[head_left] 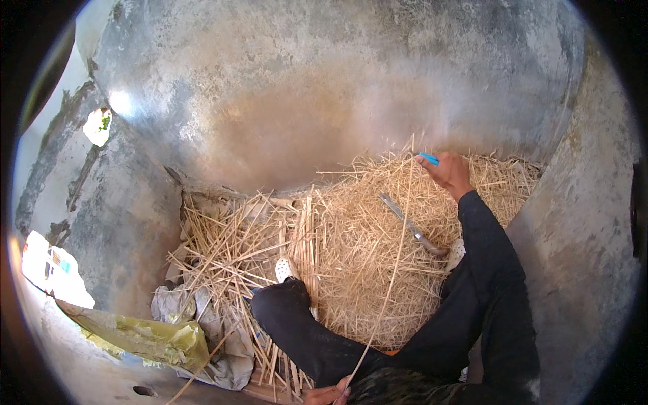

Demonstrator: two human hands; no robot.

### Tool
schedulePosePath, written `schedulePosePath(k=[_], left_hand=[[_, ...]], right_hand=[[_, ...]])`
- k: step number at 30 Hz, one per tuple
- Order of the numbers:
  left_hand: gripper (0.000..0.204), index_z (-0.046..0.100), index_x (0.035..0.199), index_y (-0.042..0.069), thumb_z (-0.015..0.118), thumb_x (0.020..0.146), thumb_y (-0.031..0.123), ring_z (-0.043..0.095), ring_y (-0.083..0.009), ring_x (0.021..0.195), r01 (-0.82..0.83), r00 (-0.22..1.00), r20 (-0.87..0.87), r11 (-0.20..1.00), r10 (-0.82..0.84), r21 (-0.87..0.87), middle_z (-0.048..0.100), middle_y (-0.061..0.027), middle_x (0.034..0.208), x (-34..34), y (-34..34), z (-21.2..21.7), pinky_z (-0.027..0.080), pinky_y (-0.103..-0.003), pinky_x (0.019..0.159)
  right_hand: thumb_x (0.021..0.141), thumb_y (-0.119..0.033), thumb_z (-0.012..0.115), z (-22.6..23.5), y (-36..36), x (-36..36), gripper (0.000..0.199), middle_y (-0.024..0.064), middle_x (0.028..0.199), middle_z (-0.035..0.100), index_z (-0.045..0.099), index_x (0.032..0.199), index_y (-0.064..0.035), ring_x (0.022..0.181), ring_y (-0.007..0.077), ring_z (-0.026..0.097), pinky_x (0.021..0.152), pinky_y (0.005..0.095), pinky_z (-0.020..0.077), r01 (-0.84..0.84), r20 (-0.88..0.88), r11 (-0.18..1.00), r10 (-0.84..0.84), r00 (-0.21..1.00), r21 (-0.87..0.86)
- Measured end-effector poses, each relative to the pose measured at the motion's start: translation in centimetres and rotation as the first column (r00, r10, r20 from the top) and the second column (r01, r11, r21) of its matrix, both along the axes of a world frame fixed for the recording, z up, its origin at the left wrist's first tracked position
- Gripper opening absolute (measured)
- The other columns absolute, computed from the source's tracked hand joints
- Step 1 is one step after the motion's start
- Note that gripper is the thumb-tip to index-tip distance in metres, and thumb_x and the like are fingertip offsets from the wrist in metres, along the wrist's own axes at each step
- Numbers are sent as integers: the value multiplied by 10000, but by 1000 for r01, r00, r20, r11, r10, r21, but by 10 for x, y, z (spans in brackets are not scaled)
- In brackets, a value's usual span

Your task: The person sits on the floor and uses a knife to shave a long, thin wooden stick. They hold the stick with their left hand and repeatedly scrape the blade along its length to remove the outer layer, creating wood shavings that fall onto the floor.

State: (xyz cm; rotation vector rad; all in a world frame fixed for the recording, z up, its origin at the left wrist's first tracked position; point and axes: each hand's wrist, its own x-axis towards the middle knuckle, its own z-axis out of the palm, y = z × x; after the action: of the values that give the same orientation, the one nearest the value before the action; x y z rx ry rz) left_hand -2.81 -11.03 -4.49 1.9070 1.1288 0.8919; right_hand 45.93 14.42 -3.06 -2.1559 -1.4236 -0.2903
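Note:
A long, thin, pale strip (390, 287), like split bamboo or cane, slants up across the scene. At the bottom edge my left hand (327, 393) is closed on its lower end. Out at the far right my right hand (449, 172) grips a small blue-handled tool (428, 158), beside the strip's upper end. The tool's working end is too small to make out. Below that hand, a knife (418, 233) with a long blade and a wooden handle lies on the heap of shavings (378, 270).
Many loose strips (229, 236) are piled at the left, beside an upright bundle (307, 236). A grey sack (226, 351) and yellowish sheeting (145, 331) lie lower left. Worn concrete walls (324, 88) enclose the space. My bent legs (324, 337) frame the shavings.

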Motion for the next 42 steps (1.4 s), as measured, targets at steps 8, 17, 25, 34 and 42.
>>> schedulePosePath(k=[8,17,25,34,42], left_hand=[[226,657,961,11,579,934,221,581,-233,680,139,980,-105,954,-172,-264,625,-115,759,-2,7,-5,452,-363,633],[246,627,1097,-54,605,899,90,407,-44,560,115,989,-88,991,-120,-65,406,-38,557,2,53,-18,386,-240,525],[323,612,1169,-33,563,936,184,368,-22,553,-394,908,127,917,398,-59,417,84,618,-22,137,2,315,-207,492],[510,605,1032,-66,562,913,427,583,-204,677,-714,432,-186,461,882,527,593,-143,718,-262,377,-13,472,-341,613],[475,531,1265,-43,515,957,319,534,-218,1166,-657,753,434,528,494,539,577,-149,1253,-155,315,128,410,-389,969]], right_hand=[[822,-773,358,0,5,54,818,167,596,601,635,640,-26,608,367,609,591,487,442,246,-162,969,-238,958,35],[806,-788,372,-36,-5,56,881,217,668,609,630,734,51,641,366,617,616,444,472,211,-287,968,-243,926,-140],[752,-843,374,-64,-35,73,993,319,905,631,657,834,105,871,382,640,800,476,471,-18,-401,892,-185,897,-451],[739,-839,414,-74,-46,75,1075,363,1055,593,587,1101,159,1017,406,602,905,451,436,-36,-435,857,-224,872,-515],[753,-820,433,-62,-59,68,931,222,711,600,632,770,90,731,326,602,743,445,452,-60,-440,872,-184,879,-486]])
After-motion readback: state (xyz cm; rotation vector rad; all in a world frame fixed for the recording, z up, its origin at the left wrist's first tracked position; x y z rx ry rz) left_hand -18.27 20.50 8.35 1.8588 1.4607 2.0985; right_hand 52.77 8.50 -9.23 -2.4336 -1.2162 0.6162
